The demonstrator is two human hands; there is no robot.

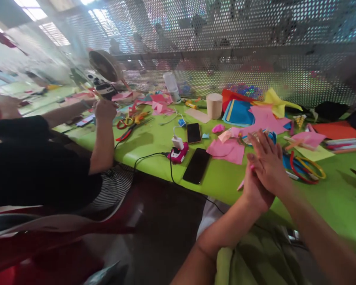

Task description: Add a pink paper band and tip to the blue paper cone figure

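Observation:
My left hand (256,190) and my right hand (268,164) are pressed palm to palm above the green table's (225,182) front edge. The right lies over the left, its fingers stretched up and slightly apart. A small bright pink bit shows between the palms near the left thumb; most of it is hidden. Pink paper (227,150) lies left of the hands, and a pink sheet (267,120) lies behind them. To their right rest scissors with red and yellow handles (307,168).
Left of the hands are a black phone (197,166), a smaller phone (194,133), and a pink power socket (178,153) with cables. A paper roll (214,106) and blue paper (240,113) stand behind. Another person in black (41,162) works at left.

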